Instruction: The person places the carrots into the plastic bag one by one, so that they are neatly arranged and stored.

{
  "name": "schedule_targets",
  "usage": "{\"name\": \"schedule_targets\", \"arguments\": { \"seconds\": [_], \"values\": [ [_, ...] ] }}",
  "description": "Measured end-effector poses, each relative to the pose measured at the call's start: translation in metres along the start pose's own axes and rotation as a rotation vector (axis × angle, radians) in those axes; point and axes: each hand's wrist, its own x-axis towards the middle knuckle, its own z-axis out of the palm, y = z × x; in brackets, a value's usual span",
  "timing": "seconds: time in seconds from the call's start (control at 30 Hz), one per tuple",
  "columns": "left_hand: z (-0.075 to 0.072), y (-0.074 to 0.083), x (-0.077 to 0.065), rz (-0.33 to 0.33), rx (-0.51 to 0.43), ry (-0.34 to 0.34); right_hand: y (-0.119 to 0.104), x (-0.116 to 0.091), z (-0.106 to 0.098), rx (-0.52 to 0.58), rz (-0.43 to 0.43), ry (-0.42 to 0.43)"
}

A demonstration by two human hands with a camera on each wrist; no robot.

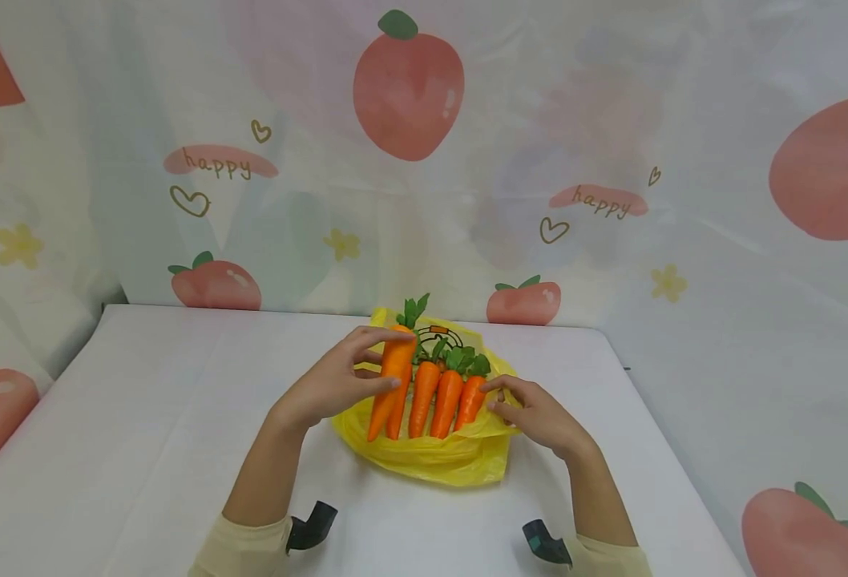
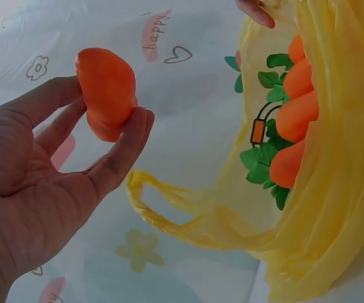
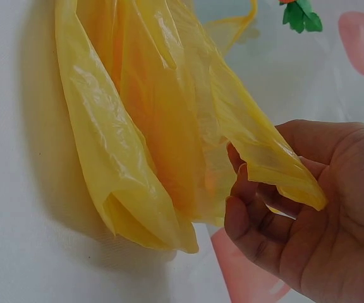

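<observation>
My left hand (image 1: 332, 383) holds an orange carrot (image 1: 391, 370) with green leaves between thumb and fingers, raised above the left side of a yellow plastic bag (image 1: 453, 467). In the left wrist view this carrot (image 2: 108, 91) shows end-on, apart from the bag. Several more carrots (image 1: 447, 401) lie side by side in the bag's open mouth, leafy ends away from me, their lower ends hidden by its near edge. At the bag's right edge, my right hand (image 1: 539, 413) has its fingers bent around the yellow film (image 3: 273, 161).
The bag lies on a white table (image 1: 200, 425). A fruit-printed cloth (image 1: 424, 208) hangs behind the table and along its sides. Dark wrist mounts (image 1: 312, 525) stick out beside both sleeves. A loop handle of the bag (image 2: 163, 221) stands out toward the left wrist camera.
</observation>
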Motion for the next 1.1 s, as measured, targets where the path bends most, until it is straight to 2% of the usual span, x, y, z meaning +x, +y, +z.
{"name": "schedule_targets", "arguments": {
  "seconds": [0.3, 0.53, 0.8, 1.1],
  "values": [
    [0.010, -0.014, 0.010, 0.001, -0.050, -0.020, -0.004, -0.001, 0.001, 0.003, 0.003, -0.002],
    [0.016, -0.019, 0.014, -0.034, -0.065, -0.032, -0.003, 0.000, 0.001, 0.004, 0.003, -0.002],
    [0.026, -0.027, 0.020, -0.040, -0.042, -0.035, -0.002, 0.000, 0.001, 0.004, 0.000, -0.003],
    [0.033, -0.039, 0.028, -0.084, -0.017, -0.016, 0.001, 0.000, 0.000, 0.007, -0.004, -0.010]
  ]
}}
